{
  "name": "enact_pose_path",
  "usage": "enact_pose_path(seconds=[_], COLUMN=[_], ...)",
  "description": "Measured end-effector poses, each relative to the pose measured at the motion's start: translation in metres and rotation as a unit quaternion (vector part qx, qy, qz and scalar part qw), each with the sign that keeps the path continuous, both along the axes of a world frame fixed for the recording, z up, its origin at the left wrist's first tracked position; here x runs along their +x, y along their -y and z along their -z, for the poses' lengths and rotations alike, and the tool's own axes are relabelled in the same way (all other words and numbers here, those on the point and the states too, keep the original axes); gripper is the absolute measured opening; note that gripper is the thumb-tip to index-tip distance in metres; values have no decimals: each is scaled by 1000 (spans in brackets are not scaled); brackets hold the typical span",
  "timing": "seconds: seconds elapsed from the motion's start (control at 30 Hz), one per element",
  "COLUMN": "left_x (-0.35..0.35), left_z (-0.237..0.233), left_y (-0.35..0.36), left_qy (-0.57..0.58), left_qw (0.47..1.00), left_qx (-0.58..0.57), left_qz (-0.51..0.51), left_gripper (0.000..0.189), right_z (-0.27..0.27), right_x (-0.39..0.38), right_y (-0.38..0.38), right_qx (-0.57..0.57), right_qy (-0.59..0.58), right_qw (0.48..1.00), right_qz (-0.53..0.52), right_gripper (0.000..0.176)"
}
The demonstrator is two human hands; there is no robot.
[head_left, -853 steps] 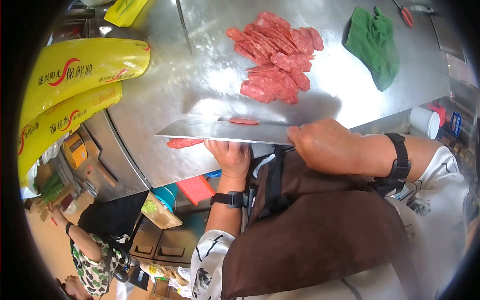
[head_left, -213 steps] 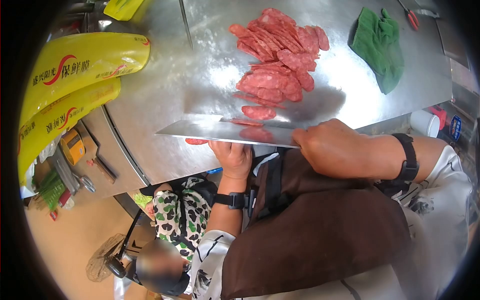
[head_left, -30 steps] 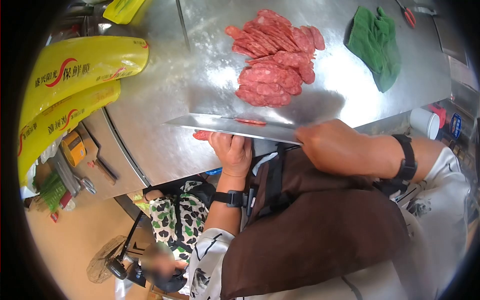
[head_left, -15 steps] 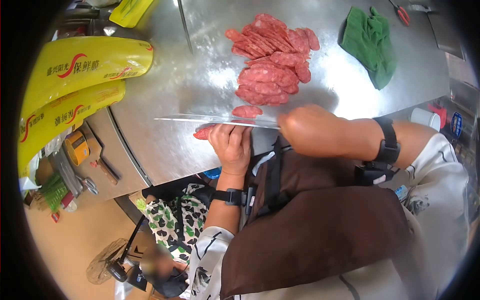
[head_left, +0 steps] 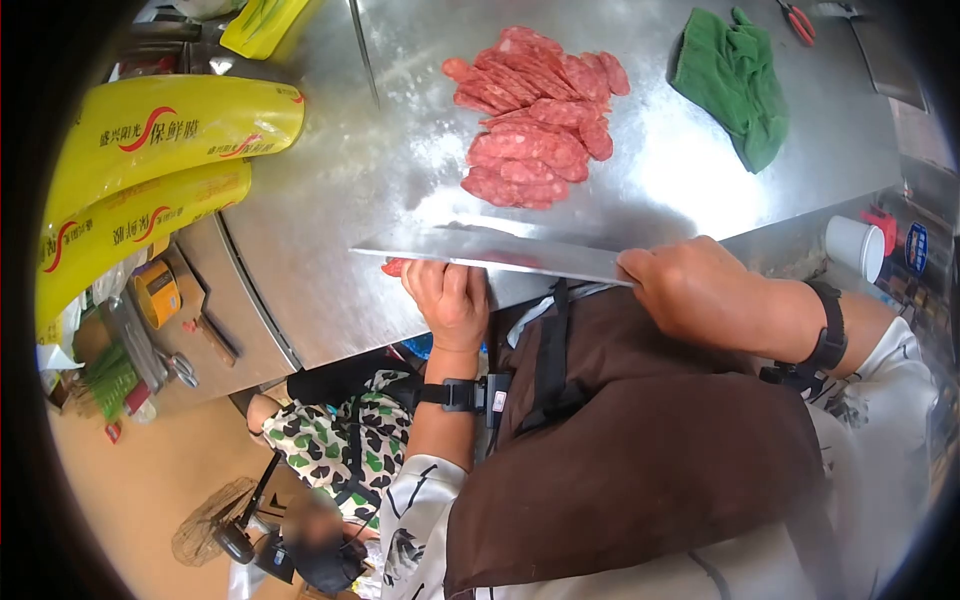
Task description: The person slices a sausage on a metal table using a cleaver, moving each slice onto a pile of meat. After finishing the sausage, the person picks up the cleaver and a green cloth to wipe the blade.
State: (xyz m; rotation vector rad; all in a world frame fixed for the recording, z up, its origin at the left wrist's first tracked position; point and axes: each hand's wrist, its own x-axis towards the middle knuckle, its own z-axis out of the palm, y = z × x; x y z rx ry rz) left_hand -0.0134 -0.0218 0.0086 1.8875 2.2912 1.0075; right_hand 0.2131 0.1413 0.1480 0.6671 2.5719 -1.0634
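Note:
My left hand (head_left: 450, 302) is closed on a piece of red sausage (head_left: 393, 267). Only the sausage's far left end shows; the fingers hide the rest. In my right hand (head_left: 685, 292) is the handle end of a long knife (head_left: 500, 248). Its blade runs leftward just beyond my left knuckles, tilted so the broad face shows. Whether the edge touches the sausage is hidden. Past the blade, sausage slices (head_left: 528, 150) lie overlapping in a pile on the steel table (head_left: 330, 300).
A green cloth (head_left: 735, 85) and red-handled scissors (head_left: 798, 22) lie at the upper right. Yellow cling-film packages (head_left: 190, 115) stand on the left. Beyond the table's lower-left edge are a second knife (head_left: 215, 340) and another person (head_left: 345, 435) close by.
My right hand has moved right and nearer my body with the knife, whose blade is now tilted. The single slice beside the blade is out of sight. My left hand has barely shifted.

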Motion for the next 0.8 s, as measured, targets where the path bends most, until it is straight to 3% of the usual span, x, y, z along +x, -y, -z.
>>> enact_pose_path(seconds=[0.8], left_x=[-1], left_z=[7], left_y=[6], left_qy=[13], left_qw=[1000], left_qx=[-18], left_qz=[2], left_gripper=[42], right_z=[-9], right_x=[-14], right_y=[-7], right_qx=[-88], right_qy=[53], right_qw=[994], right_qz=[-43], right_gripper=[13])
